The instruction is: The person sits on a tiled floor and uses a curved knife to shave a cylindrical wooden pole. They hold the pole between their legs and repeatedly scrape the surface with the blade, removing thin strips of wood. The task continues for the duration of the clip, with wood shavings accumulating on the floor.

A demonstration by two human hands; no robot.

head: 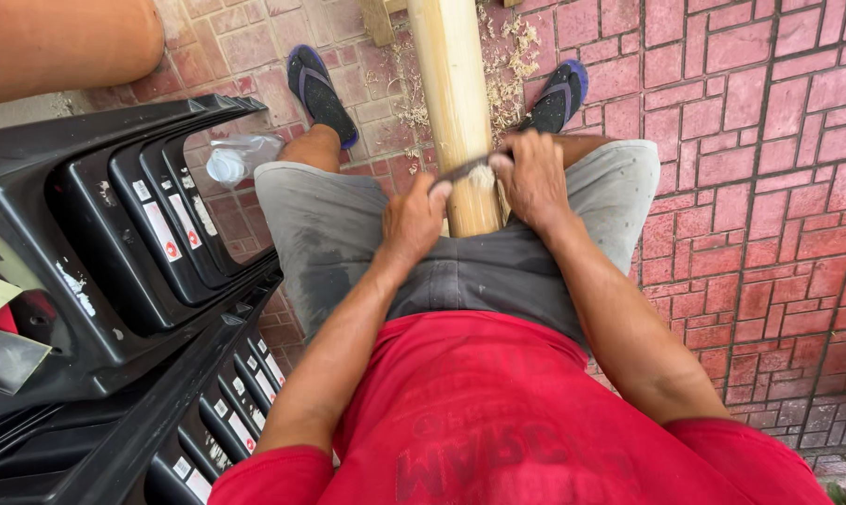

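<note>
A thick, pale bamboo pole [453,84] runs away from me between my knees, its near end resting on my lap. A dark metal blade [468,168] lies across the pole, and a pale curl of shaving sits at its edge. My left hand [412,223] grips the blade's left end. My right hand [533,178] grips its right end, fingers closed over the pole's side. I sit in grey shorts and a red shirt, with blue flip-flops on my feet [322,93].
Stacked black plastic chairs [133,271] crowd my left side. A crumpled clear plastic bottle [238,157] lies on the red brick paving by my left leg. Wood shavings [507,65] litter the bricks around the pole. A second pole [58,42] crosses the top left corner.
</note>
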